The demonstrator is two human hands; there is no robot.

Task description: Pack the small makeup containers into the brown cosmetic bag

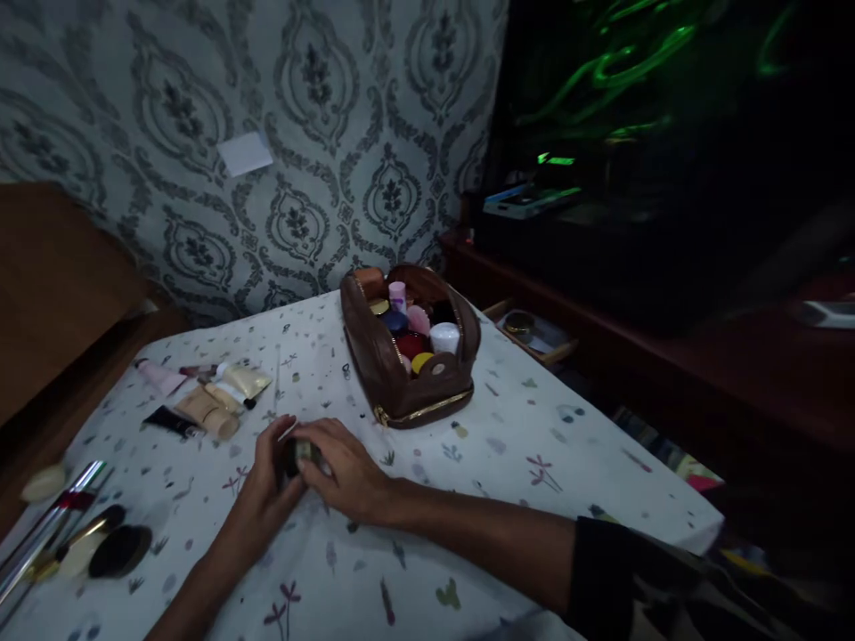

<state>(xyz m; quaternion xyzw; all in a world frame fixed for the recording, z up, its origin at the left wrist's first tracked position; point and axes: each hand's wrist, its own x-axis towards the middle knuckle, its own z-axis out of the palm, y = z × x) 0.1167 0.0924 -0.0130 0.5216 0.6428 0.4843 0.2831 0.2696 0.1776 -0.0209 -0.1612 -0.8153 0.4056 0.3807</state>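
Observation:
My left hand (267, 472) and my right hand (344, 476) meet over a small dark container with a gold band (300, 454) on the flowered white tablecloth (534, 445). Both hands wrap around it, and most of it is hidden by my fingers. Just beyond stands an open brown cosmetic bag (407, 356), filled with several small jars and bottles with coloured lids.
Several cosmetic tubes (207, 401) lie to the left. At the near left edge are brushes or pens (46, 525), a dark round compact (120, 550) and a beige sponge (44, 483). A dark wooden cabinet (668, 356) with an open drawer stands on the right.

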